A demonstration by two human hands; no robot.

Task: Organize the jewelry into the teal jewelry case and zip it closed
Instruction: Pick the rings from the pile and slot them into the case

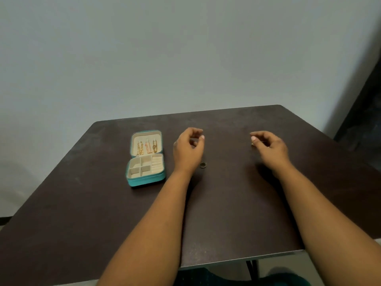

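Open teal jewelry case (146, 162) beside left hand (188, 150)

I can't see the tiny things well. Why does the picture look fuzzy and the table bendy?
Head view: the wide-angle lens bows the table edges. Head view: dim, soft light makes the dark top swallow the ring, and both hands, left and right, look a bit soft. Head view: the case shows best, its cream lining bright; no strong glare.

Both forearms reach forward, left hand (188, 148) and right hand (270, 146) fingers loosely curled
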